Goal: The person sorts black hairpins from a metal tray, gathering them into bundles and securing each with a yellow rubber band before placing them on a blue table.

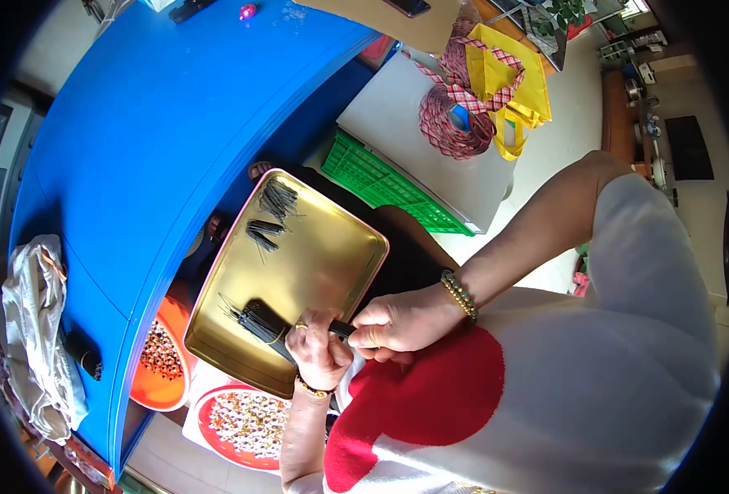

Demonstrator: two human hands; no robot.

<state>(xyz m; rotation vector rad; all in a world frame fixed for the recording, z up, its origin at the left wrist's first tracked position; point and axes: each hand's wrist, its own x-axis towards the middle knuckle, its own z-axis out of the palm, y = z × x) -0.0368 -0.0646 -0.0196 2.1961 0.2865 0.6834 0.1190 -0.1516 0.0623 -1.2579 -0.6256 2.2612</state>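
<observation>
Black piece — between both hands

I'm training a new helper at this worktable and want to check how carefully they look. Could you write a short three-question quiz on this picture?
1. True or false: the golden tray holds loose beads.

2. Multiple choice: what lies against the roll of checked band?
A) a green crate
B) a yellow bag
C) a white cloth

3. Open: what shows between the left hand and the right hand?

Key:
1. False; it holds bundles of dark strands.
2. B, the yellow bag.
3. A dark piece, partly hidden by the grip.
</observation>
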